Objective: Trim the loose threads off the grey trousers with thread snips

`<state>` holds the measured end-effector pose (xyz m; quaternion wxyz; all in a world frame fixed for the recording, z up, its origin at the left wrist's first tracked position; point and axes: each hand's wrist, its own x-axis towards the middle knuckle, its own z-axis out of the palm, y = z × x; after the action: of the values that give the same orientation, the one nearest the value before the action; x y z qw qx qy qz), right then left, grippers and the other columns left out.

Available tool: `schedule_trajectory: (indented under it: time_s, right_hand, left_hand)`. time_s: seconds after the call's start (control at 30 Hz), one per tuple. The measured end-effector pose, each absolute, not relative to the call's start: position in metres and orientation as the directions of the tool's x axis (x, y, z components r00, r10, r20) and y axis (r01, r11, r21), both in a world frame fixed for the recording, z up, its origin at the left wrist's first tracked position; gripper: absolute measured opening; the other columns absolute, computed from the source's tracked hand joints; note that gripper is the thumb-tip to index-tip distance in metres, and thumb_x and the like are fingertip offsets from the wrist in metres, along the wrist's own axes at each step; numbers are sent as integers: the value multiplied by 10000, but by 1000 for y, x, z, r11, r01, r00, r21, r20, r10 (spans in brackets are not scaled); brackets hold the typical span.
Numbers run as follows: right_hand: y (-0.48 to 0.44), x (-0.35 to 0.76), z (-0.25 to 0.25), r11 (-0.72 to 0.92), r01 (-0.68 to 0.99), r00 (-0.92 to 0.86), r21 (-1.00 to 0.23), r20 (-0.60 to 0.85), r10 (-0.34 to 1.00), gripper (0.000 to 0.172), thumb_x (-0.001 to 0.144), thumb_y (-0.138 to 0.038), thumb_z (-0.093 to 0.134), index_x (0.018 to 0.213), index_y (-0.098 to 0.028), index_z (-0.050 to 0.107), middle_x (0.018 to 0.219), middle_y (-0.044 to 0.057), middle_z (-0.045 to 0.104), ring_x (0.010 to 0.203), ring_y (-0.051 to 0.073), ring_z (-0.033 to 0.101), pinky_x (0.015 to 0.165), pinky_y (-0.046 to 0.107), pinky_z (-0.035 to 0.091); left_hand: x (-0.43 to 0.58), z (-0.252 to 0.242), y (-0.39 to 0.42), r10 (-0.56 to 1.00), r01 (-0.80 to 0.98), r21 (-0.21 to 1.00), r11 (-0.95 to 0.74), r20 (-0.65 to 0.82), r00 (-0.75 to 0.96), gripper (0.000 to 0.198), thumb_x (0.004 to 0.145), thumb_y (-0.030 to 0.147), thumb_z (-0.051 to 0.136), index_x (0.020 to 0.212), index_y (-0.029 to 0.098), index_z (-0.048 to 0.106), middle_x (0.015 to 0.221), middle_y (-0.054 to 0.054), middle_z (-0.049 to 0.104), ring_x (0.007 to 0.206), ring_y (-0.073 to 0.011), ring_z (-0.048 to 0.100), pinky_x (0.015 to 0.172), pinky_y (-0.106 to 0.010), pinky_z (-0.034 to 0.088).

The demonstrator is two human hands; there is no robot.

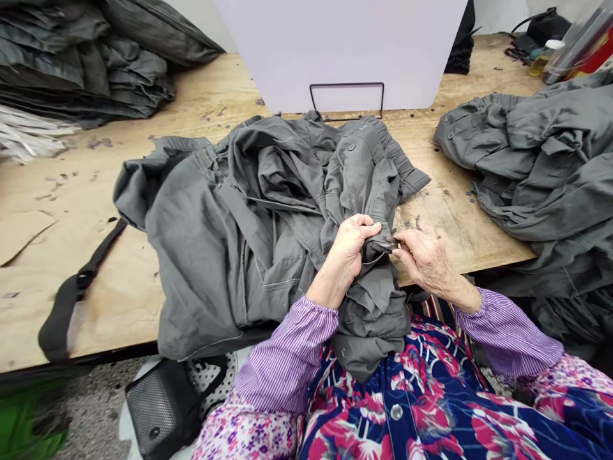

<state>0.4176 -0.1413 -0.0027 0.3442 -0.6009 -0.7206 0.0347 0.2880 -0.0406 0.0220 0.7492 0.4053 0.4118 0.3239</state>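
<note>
Pale wood forms the bench, its near edge running under the work and its surface sprinkled with dark scraps. Grey cloth, bunched into a garment with gathered edges and a button, covers the middle of it and spills over that near edge toward the person's lap. 2 more grey heaps limit the sides: the right heap overhangs the edge, leaving a bare strip of wood beside the garment, while the left heap sits farther back, with more open room in front of it. Behind the garment a white panel closes off the far side. On the left, a black strap lies near the front edge.

Both hands work close to the near edge. The left hand pinches a small fold of the garment; the right hand is closed narrow around a small dark tool set against that fold. This looks like fine cutting or picking at the cloth, so the next move probably calls for a taut fold and a steady tip.
</note>
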Motion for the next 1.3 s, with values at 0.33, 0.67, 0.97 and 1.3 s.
schedule_trajectory:
  time_s: [0.33,0.67,0.97,1.3]
  right_hand:
    - [-142,420,-9,344,810,-63,-474,513,856,149,899,-257,441,991,-163,511,834,75,611,743,175,570,657,291,451]
    - [-145,427,-6,334,898,-187,-287,437,880,183,915,-229,386,948,-151,548,801,77,619,735,184,574,635,284,413]
    - [-152,435,-6,363,865,-187,-347,447,874,157,902,-204,411,1014,-157,512,873,89,629,799,193,585,690,303,440]
    - [-149,429,-2,366,910,-258,-197,425,868,152,917,-232,408,932,-139,528,774,61,603,718,179,555,614,285,384]
  left_hand:
    - [287,12,-42,822,-129,884,449,-353,447,236,517,129,690,553,146,458,534,65,428,497,-44,379,505,-183,293]
    - [288,13,-42,821,-96,886,454,-373,432,312,489,188,762,541,141,457,519,60,440,478,-38,368,482,-184,267]
    - [288,8,-41,817,-111,875,471,-386,428,248,496,132,699,548,145,457,535,59,437,493,-43,370,491,-188,265]
    - [288,7,-41,831,-109,892,438,-356,427,210,521,123,672,551,142,465,539,58,436,503,-44,366,504,-186,270]
